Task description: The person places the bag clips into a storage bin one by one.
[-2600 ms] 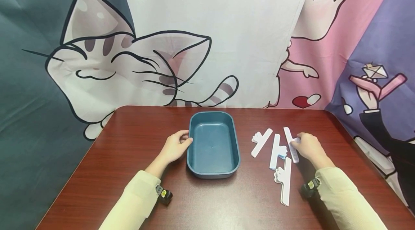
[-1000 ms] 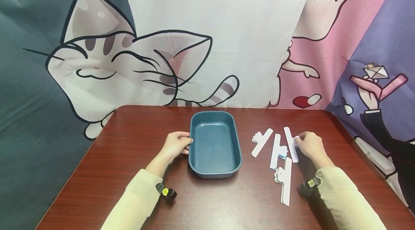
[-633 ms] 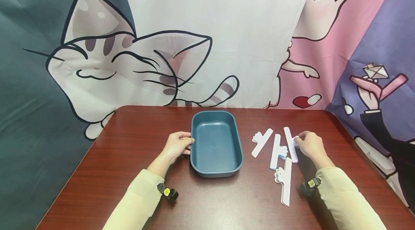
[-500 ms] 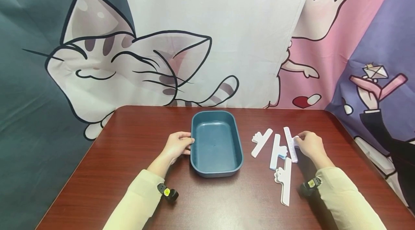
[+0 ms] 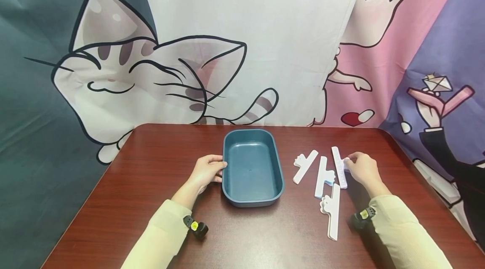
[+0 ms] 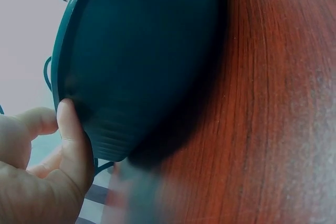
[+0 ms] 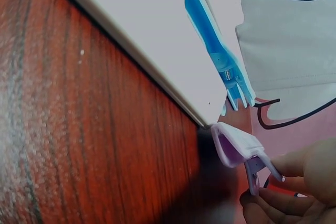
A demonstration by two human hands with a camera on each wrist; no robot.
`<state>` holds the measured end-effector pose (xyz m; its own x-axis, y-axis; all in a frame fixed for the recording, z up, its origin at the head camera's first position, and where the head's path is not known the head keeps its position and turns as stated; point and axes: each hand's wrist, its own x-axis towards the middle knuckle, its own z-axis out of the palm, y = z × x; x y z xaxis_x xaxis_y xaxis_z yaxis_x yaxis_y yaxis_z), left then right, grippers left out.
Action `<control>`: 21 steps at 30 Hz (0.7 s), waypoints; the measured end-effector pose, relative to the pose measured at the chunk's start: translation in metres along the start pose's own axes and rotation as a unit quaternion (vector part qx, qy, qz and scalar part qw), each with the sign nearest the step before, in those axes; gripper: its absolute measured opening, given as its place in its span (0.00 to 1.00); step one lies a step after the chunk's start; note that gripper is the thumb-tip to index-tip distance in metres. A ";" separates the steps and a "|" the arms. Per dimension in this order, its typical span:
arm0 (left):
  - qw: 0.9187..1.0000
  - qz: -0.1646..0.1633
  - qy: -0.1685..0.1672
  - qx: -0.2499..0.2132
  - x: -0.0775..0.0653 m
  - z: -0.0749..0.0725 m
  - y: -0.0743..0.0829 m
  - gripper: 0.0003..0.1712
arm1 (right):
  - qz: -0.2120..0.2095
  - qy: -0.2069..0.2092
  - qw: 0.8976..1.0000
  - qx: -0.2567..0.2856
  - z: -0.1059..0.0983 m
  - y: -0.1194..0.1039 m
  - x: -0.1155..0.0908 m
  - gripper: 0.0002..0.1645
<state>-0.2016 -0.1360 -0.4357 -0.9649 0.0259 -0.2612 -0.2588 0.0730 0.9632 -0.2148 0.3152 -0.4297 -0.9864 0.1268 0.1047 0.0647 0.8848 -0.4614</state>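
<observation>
My left hand holds the left rim of a blue-teal rectangular plastic tray, thumb over the edge and fingers along the outer wall. On the right, my right hand pinches the handle of a lilac bag clip. In the right wrist view, thumb and fingers lie at the two handle tabs of this clip. Left of it lies a white-and-blue clip. A white clip is nearer the front, its far end close to the lilac one. Another white clip lies slantwise nearest the tray.
Everything stands on a reddish-brown wooden table. A printed cloth with cartoon figures hangs right behind the table's far edge. Black wrist cameras are strapped on both sleeves.
The tray and my left hand have shifted slightly right since the earliest frame. Just now the lilac clip has moved slightly away from the front, with my right hand. The other clips stay put.
</observation>
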 end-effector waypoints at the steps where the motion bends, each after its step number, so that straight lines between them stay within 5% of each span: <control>1: 1.000 0.001 -0.001 -0.001 0.000 0.000 -0.001 0.25 | -0.002 0.002 1.000 0.000 0.000 0.000 0.000 0.19; 21: 1.000 -0.005 0.004 -0.008 -0.001 0.001 0.000 0.25 | -0.011 0.014 1.000 0.020 0.003 -0.006 0.002 0.19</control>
<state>-0.2004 -0.1354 -0.4359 -0.9627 0.0172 -0.2701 -0.2687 0.0575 0.9615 -0.2177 0.3091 -0.4290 -0.9828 0.1210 0.1396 0.0368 0.8687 -0.4940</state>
